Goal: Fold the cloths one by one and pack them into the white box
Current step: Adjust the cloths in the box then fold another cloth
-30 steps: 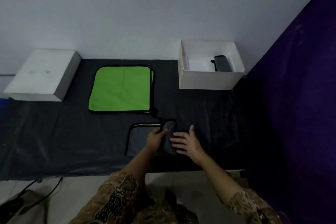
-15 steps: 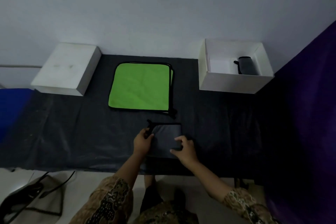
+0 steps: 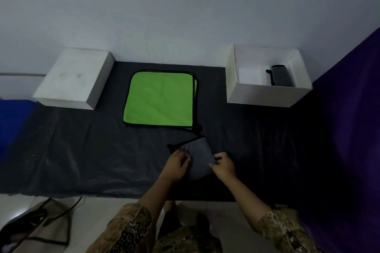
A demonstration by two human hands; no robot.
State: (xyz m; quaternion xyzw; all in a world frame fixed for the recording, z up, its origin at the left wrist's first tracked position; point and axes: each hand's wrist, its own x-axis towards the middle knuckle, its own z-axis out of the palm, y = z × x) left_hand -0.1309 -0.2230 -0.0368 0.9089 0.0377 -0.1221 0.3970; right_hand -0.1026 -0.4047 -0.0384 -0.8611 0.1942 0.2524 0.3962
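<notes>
Grey folded cloth (image 3: 198, 155) with black trim is pinched by both hands, left hand (image 3: 176, 165) at nine o'clock, right hand (image 3: 224, 167) at four o'clock, fingers closed on its edges.

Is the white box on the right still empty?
No, the open white box already holds one folded grey cloth, lying against its right-hand wall.

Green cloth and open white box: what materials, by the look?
Green cloth: soft matte fabric, probably microfibre, given its faint creases and black stitched edging. Open white box: likely cardboard or thin board, given its thin, flat, matte walls.
</notes>
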